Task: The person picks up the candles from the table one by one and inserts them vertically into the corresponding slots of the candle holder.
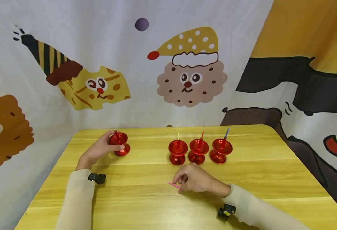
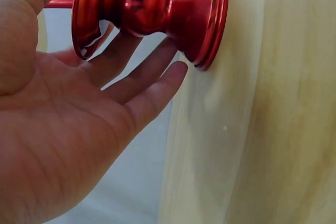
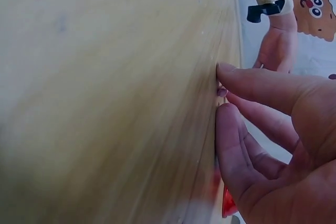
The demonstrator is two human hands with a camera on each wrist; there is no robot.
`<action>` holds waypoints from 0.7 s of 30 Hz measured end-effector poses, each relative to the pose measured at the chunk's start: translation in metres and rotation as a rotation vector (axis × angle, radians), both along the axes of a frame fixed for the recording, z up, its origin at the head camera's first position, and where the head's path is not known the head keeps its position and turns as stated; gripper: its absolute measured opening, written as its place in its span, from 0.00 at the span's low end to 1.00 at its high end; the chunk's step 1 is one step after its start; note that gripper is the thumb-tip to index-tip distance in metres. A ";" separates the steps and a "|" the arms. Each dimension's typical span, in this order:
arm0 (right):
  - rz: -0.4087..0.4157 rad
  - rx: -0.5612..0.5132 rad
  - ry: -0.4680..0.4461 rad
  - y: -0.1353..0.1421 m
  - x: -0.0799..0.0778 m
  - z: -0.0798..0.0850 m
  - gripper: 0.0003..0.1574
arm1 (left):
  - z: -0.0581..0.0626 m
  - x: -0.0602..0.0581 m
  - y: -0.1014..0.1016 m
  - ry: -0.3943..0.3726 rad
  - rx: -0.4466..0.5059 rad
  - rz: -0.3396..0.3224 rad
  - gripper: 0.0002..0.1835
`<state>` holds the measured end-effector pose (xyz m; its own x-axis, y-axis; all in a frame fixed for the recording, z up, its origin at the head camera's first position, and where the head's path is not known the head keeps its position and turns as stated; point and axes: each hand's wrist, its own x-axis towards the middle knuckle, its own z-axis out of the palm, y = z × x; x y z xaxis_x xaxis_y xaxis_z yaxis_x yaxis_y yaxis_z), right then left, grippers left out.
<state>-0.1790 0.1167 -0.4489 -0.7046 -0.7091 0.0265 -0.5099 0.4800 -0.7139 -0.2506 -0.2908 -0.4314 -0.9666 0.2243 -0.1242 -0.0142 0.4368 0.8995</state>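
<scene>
My left hand [image 1: 100, 148] holds a red shiny metal candle holder [image 1: 122, 150] at the table's far left. Fingers and thumb go round its stem and cup; its base is close over the wood. From its dish sticks a thin red rod [image 2: 59, 2]. My right hand [image 1: 195, 178] is low at the table's middle, thumb and bent fingers on either side of a thin pink candle [image 1: 173, 185]. Narrow gaps show between its end [image 3: 222, 92] and the fingertips in the right wrist view.
Beyond my right hand stand three more red holders, bearing a yellow candle [image 1: 178, 136], a red candle [image 1: 202, 134] and a blue candle [image 1: 227, 133]. A printed cloth [image 1: 145, 80] hangs behind the wooden table [image 1: 134, 198].
</scene>
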 end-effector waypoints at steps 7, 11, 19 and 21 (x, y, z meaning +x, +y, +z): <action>0.033 -0.040 -0.035 0.003 -0.003 -0.003 0.16 | 0.000 0.000 0.011 0.011 0.029 -0.087 0.41; 0.041 -0.056 -0.037 0.005 -0.004 -0.004 0.16 | 0.002 0.000 0.018 0.006 0.010 -0.144 0.39; 0.052 -0.049 -0.009 0.006 -0.004 -0.005 0.15 | 0.011 0.003 0.035 -0.009 -0.024 -0.224 0.40; 0.054 -0.045 0.002 0.007 -0.004 -0.005 0.15 | 0.012 0.004 0.039 -0.020 -0.017 -0.241 0.40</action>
